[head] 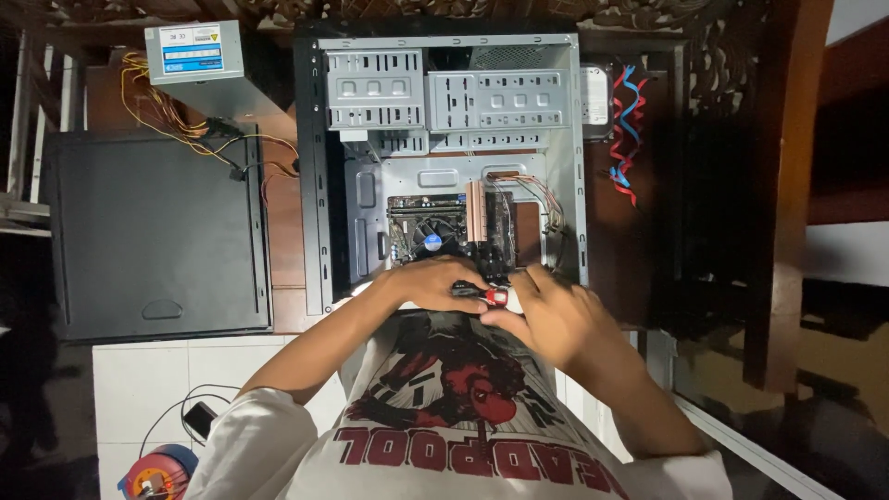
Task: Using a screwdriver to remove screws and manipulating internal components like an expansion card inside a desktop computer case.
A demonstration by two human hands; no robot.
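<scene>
An open grey computer case lies on its side on a wooden table, with a motherboard and a round cooler fan inside. My left hand rests at the near edge of the motherboard. Its fingers close around a red and black screwdriver. My right hand sits just right of it, fingers touching the screwdriver's red end. The tool's tip is hidden under my hands.
A black side panel lies left of the case. A grey power supply with yellow cables sits at the back left. Red and blue cables lie to the right. A cable reel stands on the white tiled floor.
</scene>
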